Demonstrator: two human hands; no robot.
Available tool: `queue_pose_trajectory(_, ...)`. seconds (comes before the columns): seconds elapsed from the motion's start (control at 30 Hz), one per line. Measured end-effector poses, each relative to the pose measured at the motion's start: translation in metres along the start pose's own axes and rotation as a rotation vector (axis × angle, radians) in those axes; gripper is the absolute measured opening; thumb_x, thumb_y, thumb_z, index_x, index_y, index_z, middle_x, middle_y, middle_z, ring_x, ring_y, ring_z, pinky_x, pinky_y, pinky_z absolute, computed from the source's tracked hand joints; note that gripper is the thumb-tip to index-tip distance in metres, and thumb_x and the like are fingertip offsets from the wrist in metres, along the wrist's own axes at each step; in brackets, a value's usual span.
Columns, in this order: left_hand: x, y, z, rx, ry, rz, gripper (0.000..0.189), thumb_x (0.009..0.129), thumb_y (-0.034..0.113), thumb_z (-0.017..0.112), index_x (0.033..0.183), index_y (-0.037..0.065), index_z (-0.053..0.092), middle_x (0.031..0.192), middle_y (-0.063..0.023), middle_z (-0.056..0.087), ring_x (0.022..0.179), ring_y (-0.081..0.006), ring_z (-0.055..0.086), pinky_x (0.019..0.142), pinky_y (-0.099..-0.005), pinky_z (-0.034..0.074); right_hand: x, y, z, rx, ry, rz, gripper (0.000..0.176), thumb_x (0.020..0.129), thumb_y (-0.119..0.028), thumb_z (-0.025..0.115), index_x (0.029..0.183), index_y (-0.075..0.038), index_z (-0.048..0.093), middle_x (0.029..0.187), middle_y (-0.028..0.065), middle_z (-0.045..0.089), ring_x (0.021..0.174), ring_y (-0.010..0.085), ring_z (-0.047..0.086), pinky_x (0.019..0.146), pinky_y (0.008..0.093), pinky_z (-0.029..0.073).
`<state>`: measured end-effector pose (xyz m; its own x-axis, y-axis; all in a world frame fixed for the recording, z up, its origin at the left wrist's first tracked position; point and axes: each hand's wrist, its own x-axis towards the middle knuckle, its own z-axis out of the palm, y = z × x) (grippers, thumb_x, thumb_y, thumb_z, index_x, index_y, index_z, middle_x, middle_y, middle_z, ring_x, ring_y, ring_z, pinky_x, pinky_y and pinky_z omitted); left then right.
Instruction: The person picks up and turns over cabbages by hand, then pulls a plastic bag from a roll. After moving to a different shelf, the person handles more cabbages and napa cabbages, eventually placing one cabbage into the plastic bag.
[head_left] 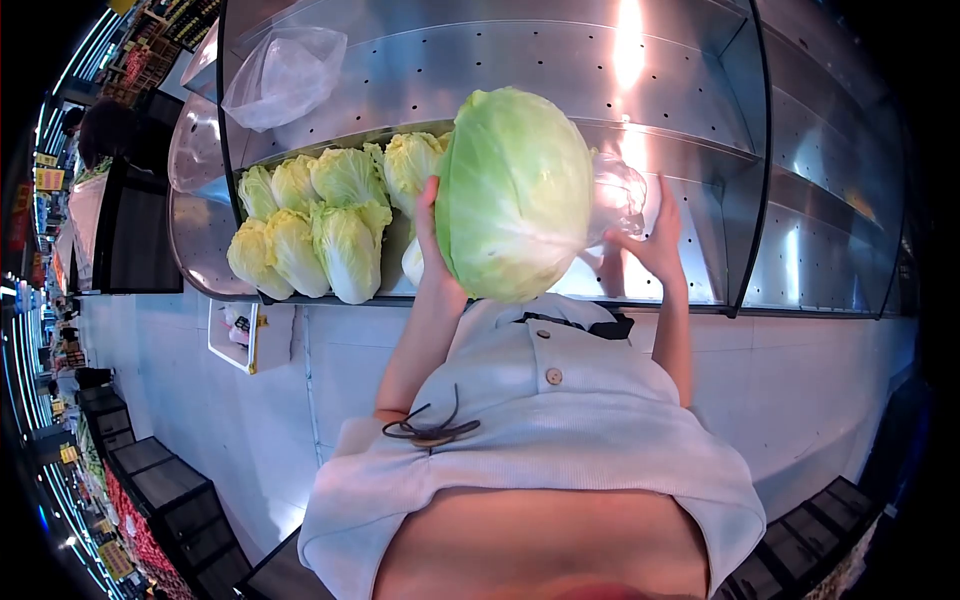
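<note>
A large round green cabbage (520,195) is up in front of my chest, its pale stem end toward the lower right. My left hand (438,245) is wrapped around its left side, the thumb side against the leaves. Crumpled clear plastic film (618,195) shows at the cabbage's right side. My right hand (655,240) is apart from the cabbage with its fingers spread, the thumb tip right at the lower edge of the film. Beyond my left hand, several napa cabbages (345,250) lie in two rows on the metal shelf (480,60).
A clear plastic bag (285,78) rests on the upper left of the shelf. Black-edged dividers (752,180) rise at the shelf's right. A white box (232,338) stands on the floor at left. Dark crates (165,475) with produce line the lower left, and a person (110,130) is at far left.
</note>
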<state>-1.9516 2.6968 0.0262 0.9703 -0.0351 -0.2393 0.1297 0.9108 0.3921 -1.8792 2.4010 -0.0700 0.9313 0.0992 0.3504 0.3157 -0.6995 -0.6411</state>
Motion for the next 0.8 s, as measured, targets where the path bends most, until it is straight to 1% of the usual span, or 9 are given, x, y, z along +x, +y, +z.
queue_pose_trajectory(0.07, 0.001, -0.006, -0.001, -0.069, -0.019, -0.058, 0.06, 0.091, 0.053, 0.05, 0.135, 0.013, 0.05, 0.132, -0.0063, 0.056, 0.118, -0.0255, 0.055, 0.101, -0.043, 0.043, -0.011, -0.014, 0.008, -0.028, -0.129, -0.094, 0.119, 0.053, -0.049, 0.09, 0.149, -0.018, 0.028, 0.145, 0.0219, 0.035, 0.136, 0.0429, 0.029, 0.108, 0.0539, 0.029)
queue_pose_trajectory(0.2, 0.003, -0.014, -0.008, -0.311, -0.174, -0.313, 0.063, 0.092, 0.054, 0.05, 0.139, 0.012, 0.044, 0.136, -0.0097, 0.051, 0.12, -0.0308, 0.052, 0.102, -0.0481, 0.041, -0.013, -0.024, 0.019, -0.158, -0.093, -0.104, 0.065, 0.074, -0.031, 0.08, 0.131, -0.012, 0.054, 0.149, 0.0137, 0.032, 0.139, 0.0443, 0.02, 0.11, 0.0559, 0.024)
queue_pose_trajectory(0.23, 0.004, -0.015, -0.013, -0.418, -0.243, -0.426, 0.066, 0.092, 0.054, 0.051, 0.141, 0.011, 0.041, 0.138, -0.0118, 0.048, 0.121, -0.0335, 0.051, 0.103, -0.0506, 0.04, -0.012, -0.031, 0.016, -0.274, 0.046, -0.221, 0.029, 0.082, -0.02, 0.071, 0.106, -0.006, 0.066, 0.137, 0.0188, 0.047, 0.13, 0.0412, 0.039, 0.102, 0.0495, 0.036)
queue_pose_trajectory(0.33, 0.013, -0.016, -0.028, -0.656, -0.482, -0.743, 0.075, 0.091, 0.054, 0.054, 0.146, 0.008, 0.032, 0.143, -0.0173, 0.041, 0.123, -0.0403, 0.048, 0.104, -0.0564, 0.039, 0.001, -0.047, -0.006, -0.079, -0.112, 0.084, 0.018, 0.085, -0.02, 0.067, 0.09, -0.003, 0.067, 0.108, 0.021, 0.064, 0.101, 0.0379, 0.061, 0.083, 0.0424, 0.048)
queue_pose_trajectory(0.37, 0.018, -0.015, -0.032, -0.677, -0.582, -0.834, 0.078, 0.09, 0.054, 0.055, 0.147, 0.007, 0.03, 0.144, -0.0185, 0.04, 0.124, -0.0415, 0.048, 0.104, -0.0572, 0.039, -0.001, -0.055, -0.011, -0.016, -0.01, 0.101, 0.022, 0.089, -0.022, 0.065, 0.093, -0.001, 0.06, 0.08, 0.0222, 0.066, 0.074, 0.0391, 0.065, 0.067, 0.0418, 0.051)
queue_pose_trajectory(0.47, 0.028, -0.017, -0.041, -0.584, -0.765, -0.901, 0.083, 0.088, 0.053, 0.058, 0.148, 0.004, 0.027, 0.143, -0.0191, 0.039, 0.123, -0.0407, 0.048, 0.101, -0.0544, 0.041, 0.005, -0.086, -0.039, -0.233, -0.199, 0.374, 0.03, 0.089, -0.027, 0.064, 0.099, 0.0, 0.054, 0.077, 0.0239, 0.066, 0.073, 0.0422, 0.065, 0.067, 0.0459, 0.05)
queue_pose_trajectory(0.6, 0.009, -0.017, -0.045, -0.605, -0.607, -0.782, 0.088, 0.086, 0.053, 0.06, 0.148, 0.002, 0.025, 0.143, -0.0181, 0.039, 0.121, -0.0398, 0.049, 0.096, -0.0511, 0.044, 0.004, -0.073, -0.05, -0.308, -0.149, 0.408, 0.047, 0.085, -0.036, 0.068, 0.109, -0.002, 0.047, 0.078, 0.0245, 0.066, 0.078, 0.0447, 0.065, 0.07, 0.0475, 0.051)
queue_pose_trajectory(0.63, 0.006, -0.017, -0.045, -0.615, -0.597, -0.788, 0.089, 0.086, 0.054, 0.061, 0.148, 0.002, 0.025, 0.143, -0.0177, 0.039, 0.121, -0.0396, 0.049, 0.095, -0.0502, 0.045, 0.007, -0.074, -0.056, -0.26, -0.232, 0.517, 0.059, 0.083, -0.036, 0.072, 0.123, -0.002, 0.044, 0.097, 0.0274, 0.065, 0.091, 0.0436, 0.064, 0.074, 0.0464, 0.051)
queue_pose_trajectory(0.8, 0.007, -0.026, -0.044, -0.751, -0.642, -0.87, 0.087, 0.085, 0.056, 0.059, 0.149, 0.008, 0.026, 0.145, -0.0165, 0.037, 0.121, -0.039, 0.05, 0.097, -0.0507, 0.044, -0.004, -0.081, -0.065, -0.312, -0.127, 0.177, 0.081, 0.076, -0.032, 0.08, 0.14, -0.007, 0.038, 0.127, 0.0223, 0.053, 0.114, 0.0367, 0.054, 0.09, 0.0432, 0.047)
